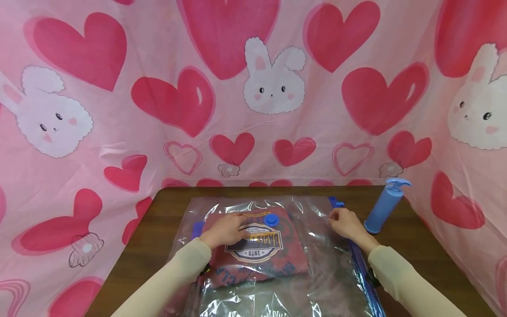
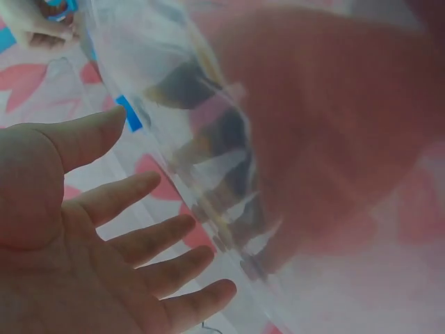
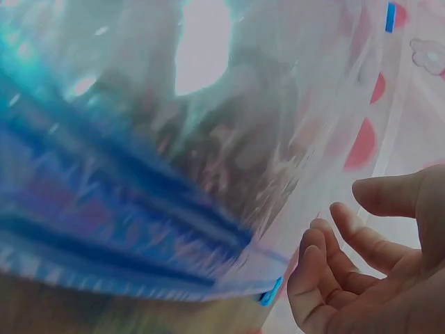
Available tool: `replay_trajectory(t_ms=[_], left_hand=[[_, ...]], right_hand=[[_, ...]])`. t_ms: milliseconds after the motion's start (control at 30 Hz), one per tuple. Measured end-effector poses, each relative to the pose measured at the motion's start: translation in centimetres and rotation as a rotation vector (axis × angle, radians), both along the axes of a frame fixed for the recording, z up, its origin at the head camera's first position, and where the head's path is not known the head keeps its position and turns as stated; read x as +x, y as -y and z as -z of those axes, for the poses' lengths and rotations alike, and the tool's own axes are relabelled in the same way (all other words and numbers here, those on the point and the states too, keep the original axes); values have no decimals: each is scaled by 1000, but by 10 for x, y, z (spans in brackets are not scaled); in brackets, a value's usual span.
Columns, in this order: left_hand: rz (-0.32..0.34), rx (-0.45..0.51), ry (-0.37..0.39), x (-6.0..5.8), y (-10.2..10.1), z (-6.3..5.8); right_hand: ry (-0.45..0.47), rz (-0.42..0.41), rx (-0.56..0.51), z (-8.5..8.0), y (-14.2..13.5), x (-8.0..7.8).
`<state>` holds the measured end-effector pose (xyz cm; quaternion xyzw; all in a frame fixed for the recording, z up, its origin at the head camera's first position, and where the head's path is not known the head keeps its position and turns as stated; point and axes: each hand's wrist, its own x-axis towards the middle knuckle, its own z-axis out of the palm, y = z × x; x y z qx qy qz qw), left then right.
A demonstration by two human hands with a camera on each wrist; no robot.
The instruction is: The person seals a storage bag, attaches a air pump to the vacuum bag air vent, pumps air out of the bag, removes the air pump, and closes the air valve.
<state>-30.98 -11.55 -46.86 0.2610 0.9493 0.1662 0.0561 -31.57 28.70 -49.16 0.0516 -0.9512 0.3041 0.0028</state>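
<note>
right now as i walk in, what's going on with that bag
A person is working on a clear bag with a folded red cloth inside. The left grip, fingers spread, is over the cloth; the right grip is by the zip, fingers loosely curled, seemingly holding nothing. The pump stands untouched to the right.

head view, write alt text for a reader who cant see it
A person in cream sleeves has the left grip over a folded red cloth in a clear vacuum bag, the right grip by its blue zip edge. A blue hand pump stands at right on the wooden table, a pink heart-and-rabbit curtain behind.
</note>
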Motion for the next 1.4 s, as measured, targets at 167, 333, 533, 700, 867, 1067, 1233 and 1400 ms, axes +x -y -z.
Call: replay_trajectory(t_ms=[167,333,533,700,867,1067,1233,1400], left_hand=[[4,-19,23,-1,-10,2],[29,-52,17,-3,-19,2],[89,-65,-6,-11,-25,11],[55,-93,63,-12,-32,4],[30,-119,100,-15,-38,3],[27,-110,117,-15,-42,1],[15,-96,137,-16,-44,2],[10,-117,144,-21,-46,9]], right_hand=[[-5,-36,-15,1,15,-4],[-19,-77,-26,-2,33,-8],[-11,-120,-43,-7,56,-13],[-4,-149,-42,-12,75,-22],[5,-186,-18,-15,91,-29],[-13,-241,25,-16,112,-32],[-33,-299,94,-15,128,-35],[-44,-341,171,-15,139,-34]])
